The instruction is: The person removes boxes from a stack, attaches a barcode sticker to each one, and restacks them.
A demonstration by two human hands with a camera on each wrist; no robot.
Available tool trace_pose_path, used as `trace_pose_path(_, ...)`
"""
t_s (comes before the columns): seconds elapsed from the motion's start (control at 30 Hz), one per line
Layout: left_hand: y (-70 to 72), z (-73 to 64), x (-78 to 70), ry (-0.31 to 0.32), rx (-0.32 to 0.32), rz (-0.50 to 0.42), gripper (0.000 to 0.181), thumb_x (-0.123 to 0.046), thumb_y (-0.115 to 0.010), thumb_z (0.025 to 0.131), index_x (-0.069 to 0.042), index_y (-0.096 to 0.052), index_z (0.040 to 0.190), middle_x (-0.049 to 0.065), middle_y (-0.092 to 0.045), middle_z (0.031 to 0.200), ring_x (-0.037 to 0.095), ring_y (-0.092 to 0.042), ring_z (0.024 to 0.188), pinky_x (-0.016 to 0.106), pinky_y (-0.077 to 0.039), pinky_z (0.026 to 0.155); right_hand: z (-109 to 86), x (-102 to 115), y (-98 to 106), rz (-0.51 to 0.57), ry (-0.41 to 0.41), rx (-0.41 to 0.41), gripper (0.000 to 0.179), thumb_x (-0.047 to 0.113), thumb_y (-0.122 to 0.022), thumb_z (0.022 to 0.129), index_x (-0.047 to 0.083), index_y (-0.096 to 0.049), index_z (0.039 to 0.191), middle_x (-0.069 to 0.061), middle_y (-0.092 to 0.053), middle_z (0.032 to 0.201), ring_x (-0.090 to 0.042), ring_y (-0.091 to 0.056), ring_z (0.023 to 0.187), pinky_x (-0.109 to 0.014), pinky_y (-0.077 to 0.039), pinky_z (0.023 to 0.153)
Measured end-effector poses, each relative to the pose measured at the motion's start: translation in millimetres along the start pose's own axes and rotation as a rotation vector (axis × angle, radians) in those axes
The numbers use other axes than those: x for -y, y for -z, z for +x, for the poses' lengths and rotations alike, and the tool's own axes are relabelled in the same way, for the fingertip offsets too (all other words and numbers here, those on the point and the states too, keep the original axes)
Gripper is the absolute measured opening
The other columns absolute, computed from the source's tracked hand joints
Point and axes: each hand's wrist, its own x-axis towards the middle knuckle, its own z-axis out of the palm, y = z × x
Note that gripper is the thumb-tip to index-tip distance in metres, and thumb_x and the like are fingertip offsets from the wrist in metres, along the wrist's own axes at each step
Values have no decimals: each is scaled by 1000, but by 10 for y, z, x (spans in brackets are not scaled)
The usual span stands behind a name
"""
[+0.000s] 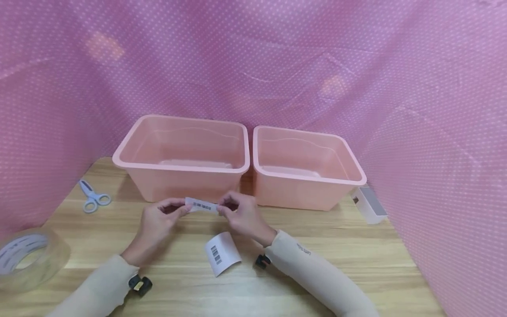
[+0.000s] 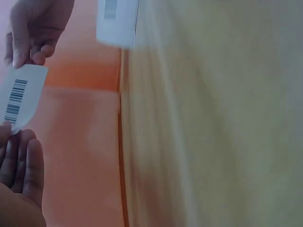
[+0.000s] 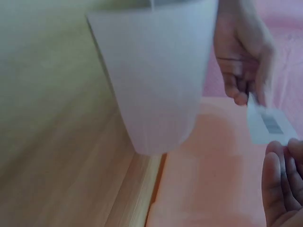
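A small white barcode label (image 1: 202, 205) is stretched between both hands, in front of the left pink bin (image 1: 186, 182). My left hand (image 1: 156, 220) pinches its left end between thumb and fingers. At the other end, my right hand (image 1: 245, 215) pinches the label the same way. Both wrist views show the label (image 2: 22, 94) with its printed bars and a thumb at each end. On the table below the hands lies a second, curled barcode label (image 1: 223, 253); its pale curved back (image 3: 154, 80) looms large in the right wrist view.
A second pink bin (image 1: 301, 191) stands right of the first. Light blue scissors (image 1: 92, 196) lie at the left, and a roll of clear tape (image 1: 51, 264) sits at the front left. A white box (image 1: 368, 205) is by the right edge. Pink dotted cloth (image 1: 253, 57) surrounds the wooden table (image 1: 336, 246).
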Motion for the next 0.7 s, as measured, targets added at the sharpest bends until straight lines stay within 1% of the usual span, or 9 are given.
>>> trace_pose_path(0.07,42,65,37,-9,-19,-5,31,-27,-74,94,-8,-71,118,14,-77,102,3,-71,82,21,-61,71,74,-8,-60,-29,23,-20,4,11,-73,92,12,-70,94,4,-71,84,-3,-64,74,-19,-59,65)
trace_pose_path(0.17,95,143,70,-13,-37,16,25,-28,-75,93,-11,-72,112,10,-77,97,5,-70,82,20,-59,69,158,-11,-109,-100,38,-53,4,13,-72,93,14,-69,94,8,-68,84,-3,-62,74,-16,-56,64)
trace_pose_path(0.27,143,187,77,-19,-43,96,20,-32,-76,92,-14,-75,98,5,-78,94,5,-67,80,17,-56,68,215,-20,-145,-156,38,-73,3,14,-71,93,15,-69,95,10,-67,84,-3,-60,74,-15,-54,64)
trace_pose_path(0.3,156,198,74,-18,-36,119,19,-33,-76,92,-14,-75,97,5,-77,94,4,-67,80,16,-55,68,228,-23,-156,-164,36,-75,4,14,-71,93,16,-69,95,10,-67,84,-3,-60,74,-14,-54,64)
trace_pose_path(0.4,185,232,64,-30,-39,155,18,-29,-77,92,-11,-76,96,9,-78,95,0,-65,78,14,-55,67,264,-42,-197,-184,44,-85,4,14,-71,93,16,-69,95,9,-68,85,-2,-60,74,-13,-53,65)
trace_pose_path(0.53,192,269,59,-24,-61,116,16,-17,-77,91,-4,-73,99,16,-76,97,-5,-66,78,11,-57,69,308,-64,-244,-201,73,-96,5,12,-70,93,16,-69,94,8,-69,84,-1,-60,74,-11,-52,66)
trace_pose_path(0.63,194,288,70,-27,-70,124,16,-14,-76,91,-4,-72,103,16,-76,99,-6,-66,78,11,-57,70,335,-78,-275,-219,97,-103,3,12,-69,93,15,-70,95,7,-71,84,1,-61,74,-8,-52,67)
trace_pose_path(0.7,194,300,77,-39,-85,167,16,-18,-76,91,-6,-74,102,13,-77,97,-5,-65,78,10,-55,69,346,-82,-291,-238,117,-108,2,13,-69,94,13,-71,95,6,-71,84,1,-62,75,-7,-51,67)
